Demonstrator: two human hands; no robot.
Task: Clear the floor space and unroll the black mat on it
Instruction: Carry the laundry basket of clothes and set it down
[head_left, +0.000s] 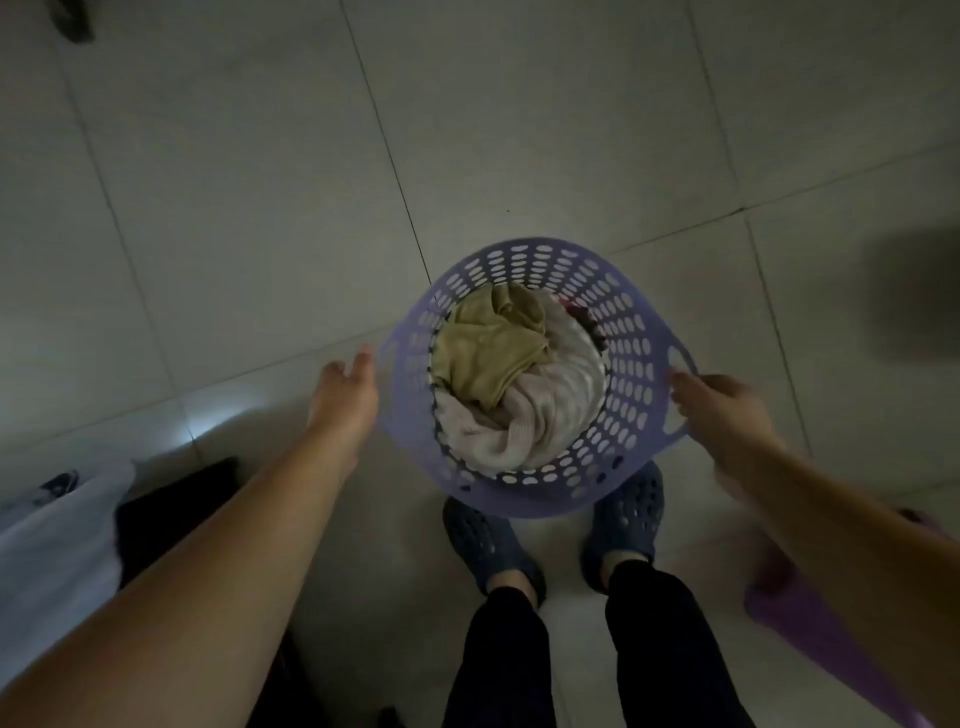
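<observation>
Between the two hands, a round lilac plastic laundry basket (535, 374) with oval perforations all over its flared wall is seen from above over a pale tiled floor (249, 197). The right hand (727, 415) is clamped on the basket's rim beside the cut-out handle on that side, its fingers curled over the edge. The left hand (345, 387) is spread, fingers apart and extended, just beside the opposite handle; whether the fingertips touch the plastic cannot be told.

Inside the basket, between the hands, an olive-yellow crumpled cloth (493, 353) lies on top of a pale ribbed knitted garment (540, 415), and a small dark red scrap of fabric (584, 317) shows at the far inner wall.

Below the basket, nearer the person than either hand, two feet in dark blue perforated clogs (480, 540) stand on the tiles, with black trouser legs (665, 639) above them. Beneath the left forearm a white garment (57, 545) lies beside something black (171, 514) on the floor; it is too dark to tell whether this is the rolled mat. Under the right forearm a purple plastic object (821, 634) is partly visible. Far beyond the left hand, a dark shape (72, 21) sits at the top edge of the view.
</observation>
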